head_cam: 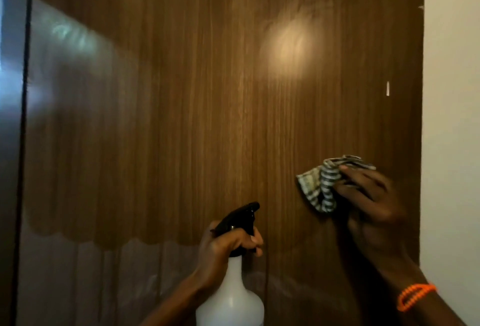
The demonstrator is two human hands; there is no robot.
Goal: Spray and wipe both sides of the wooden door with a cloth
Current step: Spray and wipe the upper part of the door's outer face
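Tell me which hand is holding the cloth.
The right hand, the one with the orange bracelet, pinches the striped cloth. The left hand grips the spray bottle instead.

Both forearms are showing bare, no sleeves reaching into view. The right wrist is wearing an orange beaded bracelet (415,296), wound in at least two strands. The left hand (228,241) and right hand (374,196) are showing no gloves; rings cannot be made out.
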